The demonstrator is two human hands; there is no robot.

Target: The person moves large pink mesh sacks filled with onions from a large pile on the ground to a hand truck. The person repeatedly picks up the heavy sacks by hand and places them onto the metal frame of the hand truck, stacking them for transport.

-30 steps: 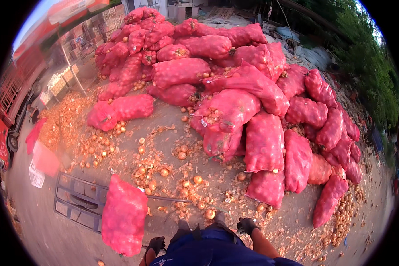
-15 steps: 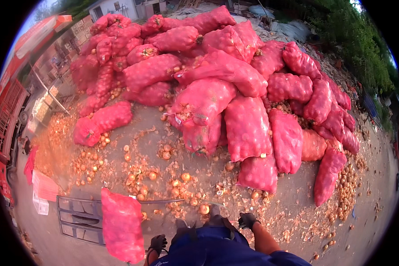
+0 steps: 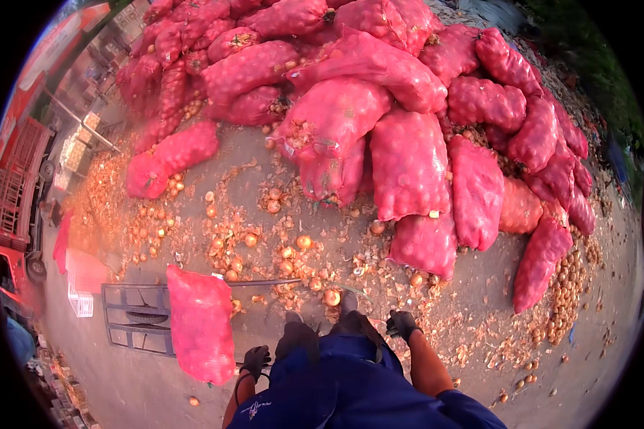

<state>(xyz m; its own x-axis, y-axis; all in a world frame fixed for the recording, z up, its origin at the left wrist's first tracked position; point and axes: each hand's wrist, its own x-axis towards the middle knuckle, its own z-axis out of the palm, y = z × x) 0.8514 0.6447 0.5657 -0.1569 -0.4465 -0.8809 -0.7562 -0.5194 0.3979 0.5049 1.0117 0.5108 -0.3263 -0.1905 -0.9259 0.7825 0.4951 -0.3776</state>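
Currently we are standing over scattered onions (image 3: 332,297), our gloved left hand (image 3: 255,360) hanging just beside a full pinkish-red mesh sack (image 3: 202,325). That sack is lying across a metal cart (image 3: 136,287) to our left. Our left fingers are curling, but the view is leaving us unable to tell whether they are gripping anything. Our gloved right hand (image 3: 402,324) is hanging empty near our right leg, its fingers loosely bent. Ahead, a big heap of similar sacks (image 3: 409,164) is spreading, and onion skins are lying around our feet (image 3: 348,302).
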